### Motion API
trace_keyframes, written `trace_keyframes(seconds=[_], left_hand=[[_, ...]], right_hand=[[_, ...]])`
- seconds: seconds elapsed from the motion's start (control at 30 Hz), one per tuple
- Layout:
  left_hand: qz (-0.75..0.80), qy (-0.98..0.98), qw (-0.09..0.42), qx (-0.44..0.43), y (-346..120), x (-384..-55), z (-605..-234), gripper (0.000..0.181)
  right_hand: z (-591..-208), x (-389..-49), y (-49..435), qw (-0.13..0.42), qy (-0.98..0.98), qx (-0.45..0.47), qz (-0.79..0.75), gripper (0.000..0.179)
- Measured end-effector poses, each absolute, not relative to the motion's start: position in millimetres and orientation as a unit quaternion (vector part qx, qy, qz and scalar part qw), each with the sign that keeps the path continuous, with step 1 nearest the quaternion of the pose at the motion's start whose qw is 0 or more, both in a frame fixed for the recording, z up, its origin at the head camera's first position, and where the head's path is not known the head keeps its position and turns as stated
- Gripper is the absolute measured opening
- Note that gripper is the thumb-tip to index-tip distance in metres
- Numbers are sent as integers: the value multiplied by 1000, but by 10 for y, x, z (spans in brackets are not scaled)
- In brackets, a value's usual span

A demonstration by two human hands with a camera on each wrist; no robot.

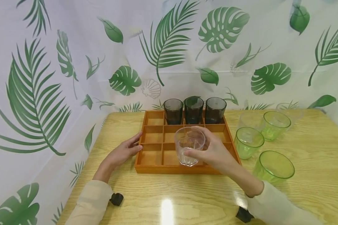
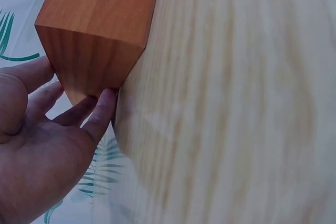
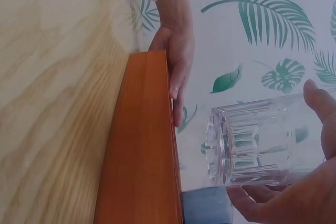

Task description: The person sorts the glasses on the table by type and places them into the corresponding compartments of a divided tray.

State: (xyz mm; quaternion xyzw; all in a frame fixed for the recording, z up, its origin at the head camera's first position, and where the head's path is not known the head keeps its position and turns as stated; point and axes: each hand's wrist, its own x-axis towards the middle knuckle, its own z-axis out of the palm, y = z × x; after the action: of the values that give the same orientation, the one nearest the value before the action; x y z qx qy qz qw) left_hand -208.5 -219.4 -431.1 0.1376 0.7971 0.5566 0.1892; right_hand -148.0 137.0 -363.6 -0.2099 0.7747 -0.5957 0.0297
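My right hand (image 1: 214,153) grips a clear tumbler (image 1: 189,146) between thumb and fingers, holding it above the wooden divided box (image 1: 171,169). In the right wrist view, the tumbler (image 3: 257,140) has a thick faceted base, which faces the box's side wall (image 3: 139,145) with a gap between. My left hand (image 1: 125,153) rests its fingertips against the left side of the box. The left wrist view shows its fingers (image 2: 100,116) extended, touching the box's corner end (image 2: 89,56). Several compartments in the front and middle rows are partly hidden by the tumbler and right hand.
Three dark grey glasses (image 1: 193,111) stand in the box's back row. To the right of the box, three green glasses (image 1: 249,143) stand on the wooden table (image 1: 135,197), with clear glasses (image 1: 249,120) behind them. A leaf-print cloth (image 1: 183,84) hangs behind and at the left.
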Motion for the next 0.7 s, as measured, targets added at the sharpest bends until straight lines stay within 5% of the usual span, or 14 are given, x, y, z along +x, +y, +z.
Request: trace_keyframes(seconds=[0.7], left_hand=[[559, 795, 192, 135, -2194, -2089, -4309, 69]], right_hand=[[-3650, -1396, 975, 62, 753, -250, -605, 79]])
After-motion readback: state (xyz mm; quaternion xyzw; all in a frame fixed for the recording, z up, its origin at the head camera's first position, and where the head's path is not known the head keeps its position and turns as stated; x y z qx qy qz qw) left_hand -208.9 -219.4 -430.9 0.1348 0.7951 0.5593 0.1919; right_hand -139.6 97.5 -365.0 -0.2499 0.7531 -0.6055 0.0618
